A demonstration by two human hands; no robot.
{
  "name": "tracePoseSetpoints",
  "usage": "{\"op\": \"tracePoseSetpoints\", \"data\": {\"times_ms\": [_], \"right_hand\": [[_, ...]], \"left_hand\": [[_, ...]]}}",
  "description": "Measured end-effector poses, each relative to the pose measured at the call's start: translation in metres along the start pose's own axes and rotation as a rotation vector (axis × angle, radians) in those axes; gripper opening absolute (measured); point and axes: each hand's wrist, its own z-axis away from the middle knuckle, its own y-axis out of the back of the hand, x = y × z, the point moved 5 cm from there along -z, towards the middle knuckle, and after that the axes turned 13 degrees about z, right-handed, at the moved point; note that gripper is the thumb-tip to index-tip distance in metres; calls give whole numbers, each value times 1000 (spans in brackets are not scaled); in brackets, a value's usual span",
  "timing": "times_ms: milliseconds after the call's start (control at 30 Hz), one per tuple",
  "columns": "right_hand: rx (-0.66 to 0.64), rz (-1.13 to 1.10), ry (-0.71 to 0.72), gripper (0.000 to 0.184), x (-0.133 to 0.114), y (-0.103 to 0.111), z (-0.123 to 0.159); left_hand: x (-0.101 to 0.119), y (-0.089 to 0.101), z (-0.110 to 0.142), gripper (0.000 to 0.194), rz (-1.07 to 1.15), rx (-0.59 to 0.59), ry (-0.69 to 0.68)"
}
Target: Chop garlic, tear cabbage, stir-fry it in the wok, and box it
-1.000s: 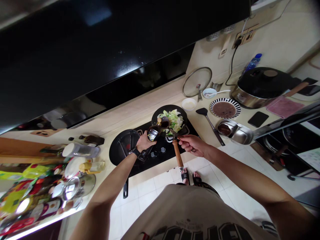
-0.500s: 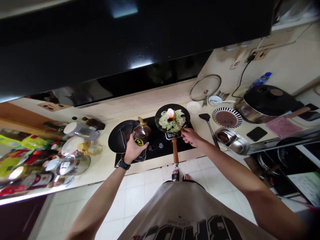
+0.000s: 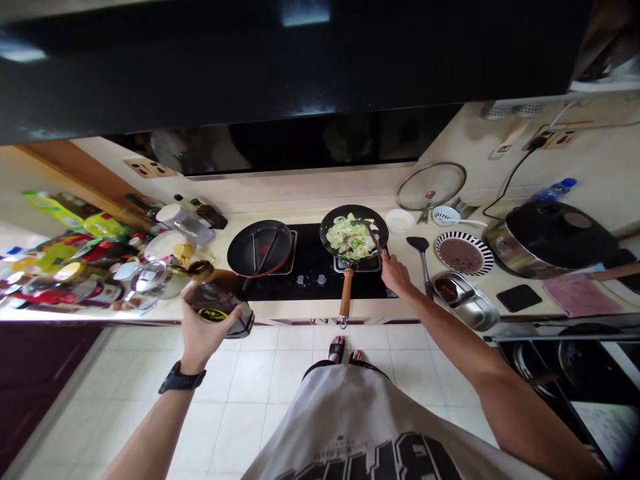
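Two grips: left hand [image 3: 206, 335] wrapped round bottle [image 3: 219, 291], right hand [image 3: 395, 273] curled round utensil [image 3: 373, 236]

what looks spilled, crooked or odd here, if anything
Nothing stands out: the chopped greens sit inside the wooden-handled pan, the left hand grips the bottle, and I see no obvious spill or damage.

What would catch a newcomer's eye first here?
Probably the chopped pale green leaves in the round black pan, on the right of the glossy black stove. Then the dark bottle with a yellow logo in the left hand, lower left; farther right, a round black-and-white striped plate.
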Motion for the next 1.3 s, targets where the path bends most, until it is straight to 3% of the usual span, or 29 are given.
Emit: {"op": "tracePoseSetpoints", "data": {"times_ms": [167,300,367,400,433,500,533,633,667,733,833,1000,1100,1200,1300], "right_hand": [[-13,48,60,62,-11,-22,-18],[6,15,206,52,1,-32,-24],[27,22,179,50,0,-17,-28],[86,32,143,50,-8,3,-27],[223,14,165,51,-27,32,-21],[513,-96,453,52,-96,106,13],[585,-143,652,52,-139,142,37],[544,-164,1201,49,-272,231,98],[536,-180,1272,48,-309,253,106],[519,-216,1281,45,-370,280,98],[508,-304,1177,44,-446,281,53],[497,-496,1056,41,-585,246,-13],[479,-451,947,37,-666,249,-42],[284,-392,900,38,-734,273,-77],[171,-395,829,31,-785,305,-123]], "left_hand": [[6,17,18,85,21,31,17],[15,14,31,84,126,-10,44],[17,9,30,88,179,-41,54],[17,7,27,90,193,-50,59],[18,5,24,91,212,-58,59],[20,2,14,92,269,-67,37],[21,1,9,92,304,-70,17],[17,2,-9,87,385,-90,-31],[11,5,-17,86,401,-96,-38],[-7,18,-36,86,442,-93,-58],[-56,51,-77,86,503,-46,-117],[-177,108,-164,81,534,-15,-120],[-242,136,-220,83,508,-42,-92],[-278,154,-283,88,506,-88,-121],[-289,162,-351,95,567,-120,-185]]}}
